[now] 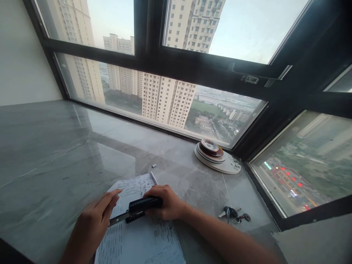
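A black stapler (139,209) lies across printed sheets of paper (137,240) on a grey stone sill (55,154). My right hand (167,201) is wrapped around the stapler's rear end, fingers curled on its top. My left hand (95,220) rests on the paper beside the stapler's metal front end, fingers stretched forward and held together; motion smears them slightly. Nothing shows inside the left hand.
A stack of round plates (216,156) sits at the sill's far right corner by the window. A bunch of keys (233,214) lies right of my right forearm. A small pale scrap (154,165) lies beyond the paper. Window frames border the sill's far and right sides.
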`<action>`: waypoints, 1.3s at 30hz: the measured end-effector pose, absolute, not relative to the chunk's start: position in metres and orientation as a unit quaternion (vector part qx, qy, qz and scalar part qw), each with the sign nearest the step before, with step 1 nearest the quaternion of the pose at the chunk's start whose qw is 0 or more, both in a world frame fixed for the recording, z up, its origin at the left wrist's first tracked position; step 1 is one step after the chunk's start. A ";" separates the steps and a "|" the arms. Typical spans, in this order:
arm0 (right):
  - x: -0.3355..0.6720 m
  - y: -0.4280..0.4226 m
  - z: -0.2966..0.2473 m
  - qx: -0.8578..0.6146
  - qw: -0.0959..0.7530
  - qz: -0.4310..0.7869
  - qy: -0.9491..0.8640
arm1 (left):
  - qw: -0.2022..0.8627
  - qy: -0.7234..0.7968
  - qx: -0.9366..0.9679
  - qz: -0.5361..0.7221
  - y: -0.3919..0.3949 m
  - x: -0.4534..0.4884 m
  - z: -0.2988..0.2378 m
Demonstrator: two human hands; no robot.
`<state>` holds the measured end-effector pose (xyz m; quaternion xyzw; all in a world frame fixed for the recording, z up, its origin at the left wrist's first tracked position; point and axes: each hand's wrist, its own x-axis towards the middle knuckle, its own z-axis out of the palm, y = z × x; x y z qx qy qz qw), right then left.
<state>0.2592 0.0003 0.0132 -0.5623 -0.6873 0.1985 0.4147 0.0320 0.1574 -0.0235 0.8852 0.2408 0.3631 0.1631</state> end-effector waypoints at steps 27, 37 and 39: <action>0.258 0.001 0.005 -0.559 0.411 0.196 -0.693 | 0.300 0.171 0.889 0.299 0.142 0.036 -0.007; 0.257 0.001 0.003 -0.556 0.419 0.193 -0.691 | 0.362 0.209 0.866 0.273 0.133 0.030 -0.009; 0.256 0.001 0.004 -0.558 0.415 0.194 -0.692 | 0.373 0.209 0.867 0.255 0.132 0.030 -0.008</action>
